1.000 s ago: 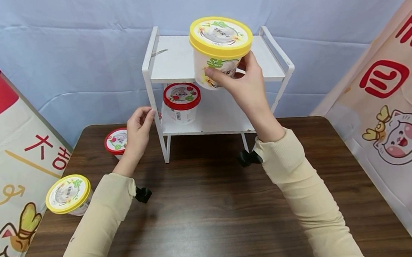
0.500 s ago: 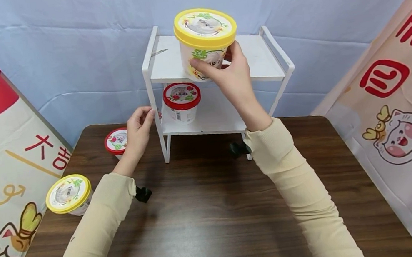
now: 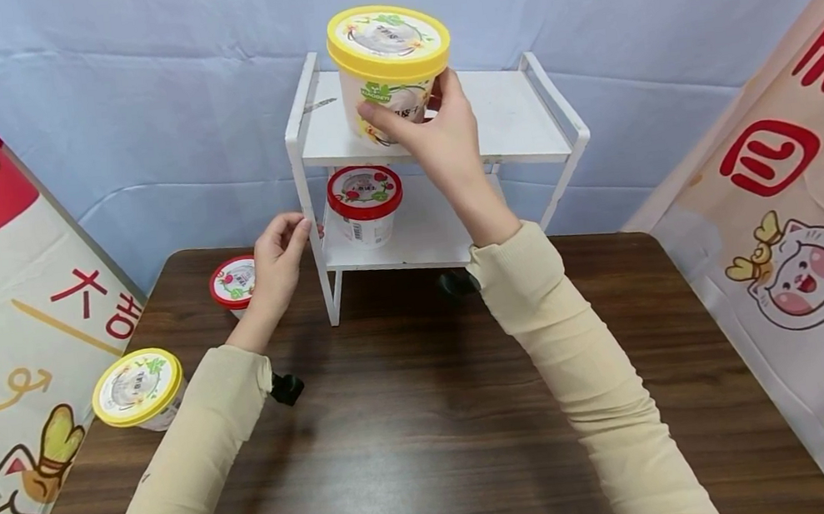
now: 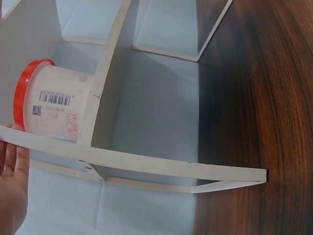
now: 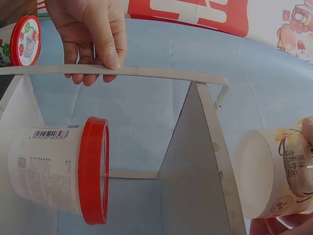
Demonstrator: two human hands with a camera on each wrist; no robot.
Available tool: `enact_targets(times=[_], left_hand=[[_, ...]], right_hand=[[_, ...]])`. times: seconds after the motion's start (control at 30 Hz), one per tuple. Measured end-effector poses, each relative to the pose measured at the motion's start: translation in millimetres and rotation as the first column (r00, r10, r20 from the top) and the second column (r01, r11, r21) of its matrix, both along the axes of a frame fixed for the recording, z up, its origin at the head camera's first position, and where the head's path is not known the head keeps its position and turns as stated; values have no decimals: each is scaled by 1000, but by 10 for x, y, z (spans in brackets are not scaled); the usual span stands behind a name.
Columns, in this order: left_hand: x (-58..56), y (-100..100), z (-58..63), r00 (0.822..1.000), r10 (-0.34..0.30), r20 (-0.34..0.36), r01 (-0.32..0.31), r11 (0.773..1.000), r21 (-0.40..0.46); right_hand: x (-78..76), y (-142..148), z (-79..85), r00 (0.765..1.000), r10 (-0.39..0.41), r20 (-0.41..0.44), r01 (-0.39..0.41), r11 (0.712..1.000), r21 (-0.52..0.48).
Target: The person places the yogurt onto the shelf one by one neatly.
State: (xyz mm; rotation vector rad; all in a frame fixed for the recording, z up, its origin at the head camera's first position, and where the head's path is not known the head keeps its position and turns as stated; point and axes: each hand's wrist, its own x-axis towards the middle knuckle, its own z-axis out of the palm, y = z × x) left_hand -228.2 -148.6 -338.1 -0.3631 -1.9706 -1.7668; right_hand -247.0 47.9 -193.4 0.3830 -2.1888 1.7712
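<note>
Tub point(image 3: 387, 58), yellow-lidded, gripped by right hand point(image 3: 437, 141) over upper shelf point(image 3: 510, 117), post point(image 3: 302, 181) by left hand point(image 3: 278, 258), red-lidded tub point(image 3: 366, 203) on lower shelf point(image 3: 424, 230), two tubs point(image 3: 138, 390) point(image 3: 232, 282) unshelved near tabletop's point(image 3: 403, 459) left edge

On my feed I count four tubs around one shelf point(image 3: 510, 117): a yellow tub point(image 3: 389, 54) at its top, a red tub point(image 3: 365, 199) inside it, another yellow tub point(image 3: 137, 388) and another red tub point(image 3: 232, 282) to its left. One left hand point(image 3: 277, 256), one right hand point(image 3: 445, 136), one table point(image 3: 414, 424).
</note>
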Motion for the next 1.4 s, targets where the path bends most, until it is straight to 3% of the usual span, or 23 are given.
enact_targets(times=[1.17, 1.4], left_hand=[[19, 1, 11, 1000, 6, 12, -6, 1000, -4], [15, -1, 14, 1000, 5, 6, -5, 1000, -2]], right_hand=[[-281, -306, 41, 999, -45, 28, 41, 988, 146], [-312, -328, 49, 994, -72, 81, 55, 978, 200]])
